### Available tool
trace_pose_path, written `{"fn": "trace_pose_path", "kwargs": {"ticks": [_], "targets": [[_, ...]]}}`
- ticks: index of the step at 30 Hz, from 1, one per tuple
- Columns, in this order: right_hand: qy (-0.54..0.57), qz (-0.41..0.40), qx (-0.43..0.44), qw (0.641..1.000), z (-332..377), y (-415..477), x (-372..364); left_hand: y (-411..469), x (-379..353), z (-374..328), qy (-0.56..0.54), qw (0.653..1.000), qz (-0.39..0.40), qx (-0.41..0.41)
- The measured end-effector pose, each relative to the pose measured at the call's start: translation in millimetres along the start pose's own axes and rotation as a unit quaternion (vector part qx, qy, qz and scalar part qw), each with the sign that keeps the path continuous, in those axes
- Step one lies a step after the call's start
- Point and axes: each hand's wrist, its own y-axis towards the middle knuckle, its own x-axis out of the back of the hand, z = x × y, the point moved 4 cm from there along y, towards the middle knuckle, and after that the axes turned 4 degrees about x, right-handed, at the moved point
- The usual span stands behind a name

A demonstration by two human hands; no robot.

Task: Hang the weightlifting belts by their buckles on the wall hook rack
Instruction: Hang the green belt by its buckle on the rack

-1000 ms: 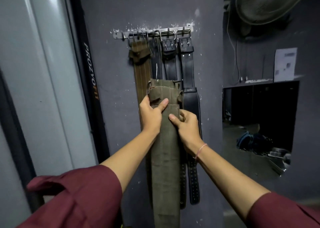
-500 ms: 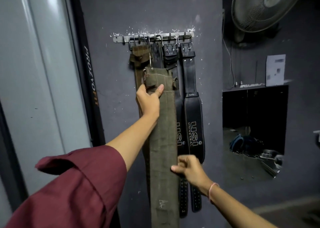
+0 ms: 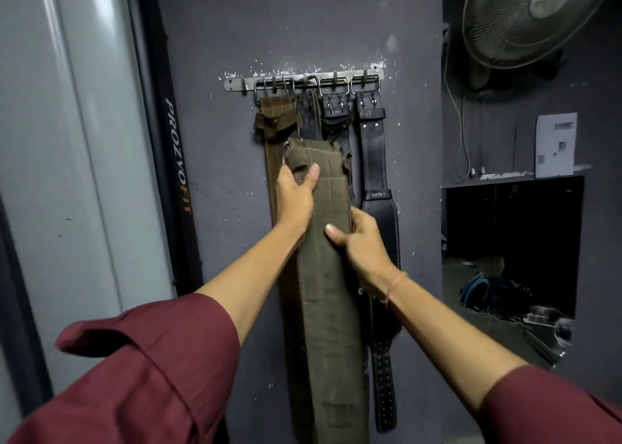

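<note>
Clutching the olive belt (image 3: 323, 275) near its top with the left grip (image 3: 294, 194), lower with the right grip (image 3: 361, 245), probably steadying its weight for reaching the hook rack (image 3: 235, 85).

The olive belt (image 3: 323, 292) hides the fingertips of your left hand (image 3: 294, 197) and right hand (image 3: 361, 241), and the bottom edge cuts its end.

The hook rack (image 3: 303, 81) is on the wall at twelve o'clock, with the hung belts (image 3: 375, 147) side by side below it. In front of them is the held belt (image 3: 323, 275), with the left hand (image 3: 294, 197) on its upper left edge and the right hand (image 3: 361, 241) lower on its right edge. A fan (image 3: 538, 16) is at two o'clock.
</note>
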Motion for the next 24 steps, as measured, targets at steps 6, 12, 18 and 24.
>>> {"fn": "trace_pose_path", "kwargs": {"ticks": [6, 12, 18, 24], "targets": [[-0.021, -0.047, 0.054, 0.997, 21, 41, -5, -12, 1, 14, 0.087, 0.994, -0.033, -0.056], [-0.04, -0.13, 0.018, 0.99, 24, 77, 2, -42, 6, 50, 0.163, 0.982, -0.055, -0.075], [-0.052, -0.126, 0.021, 0.99, 30, 89, 12, -70, 7, 86, 0.177, 0.981, -0.007, -0.085], [-0.037, -0.173, 0.004, 0.984, 34, 111, 27, -91, 15, 117, 0.191, 0.978, 0.06, -0.055]]}}
